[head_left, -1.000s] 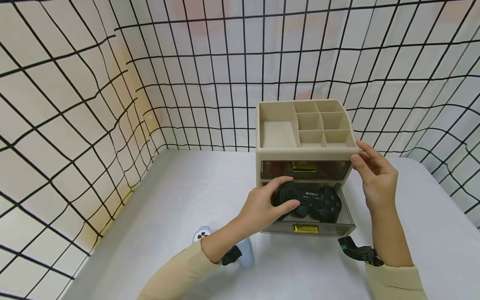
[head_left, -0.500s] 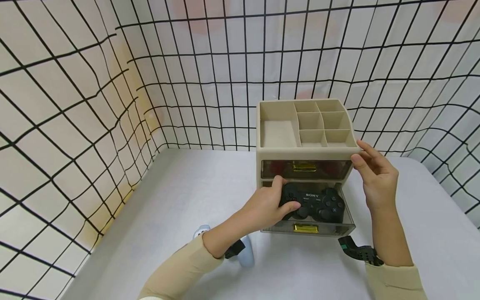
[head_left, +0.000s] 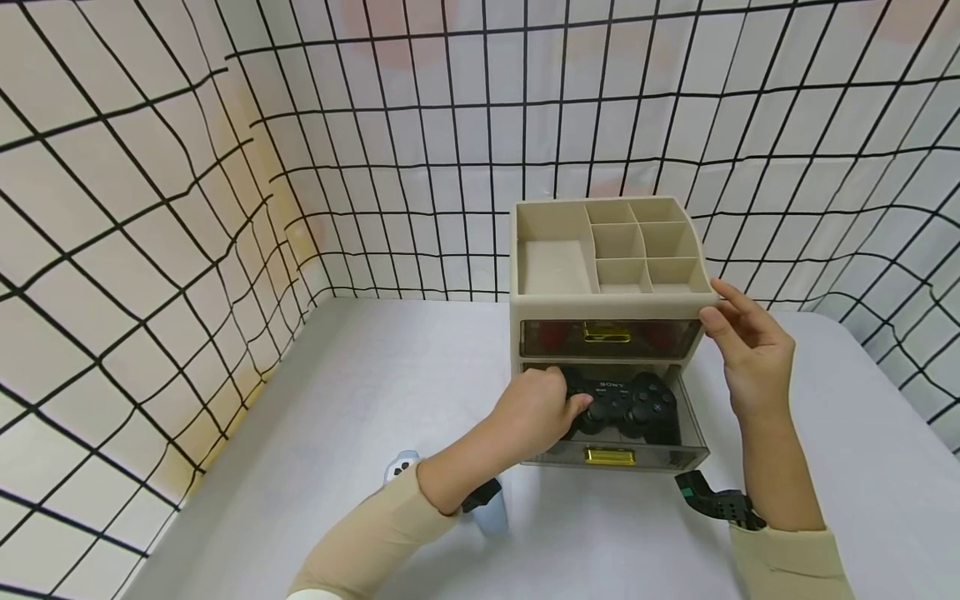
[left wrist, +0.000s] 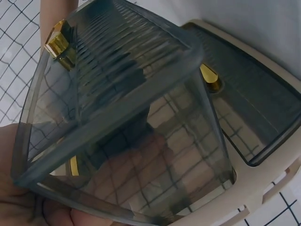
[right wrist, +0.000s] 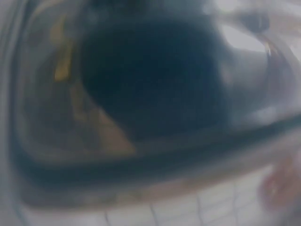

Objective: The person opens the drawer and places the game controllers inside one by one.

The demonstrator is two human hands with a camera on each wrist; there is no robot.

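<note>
While my left hand (head_left: 537, 408) pinches the black controller (head_left: 654, 408) by its left end inside the extended lower drawer (head_left: 663, 457), I steady the organizer (head_left: 615, 307) with loosely spread right hand (head_left: 759, 358) fingertips and should hold the controller level.

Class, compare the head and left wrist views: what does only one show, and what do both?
Only the head view shows SONY lettering on the black plastic gamepad, the light-blue plastic gamepad and the beige plastic organizer's divided top.

Only the left wrist view shows ribs on the smoky transparent plastic drawer.

Both show that drawer's shiny gold handle, the left hand and the black grid.
</note>
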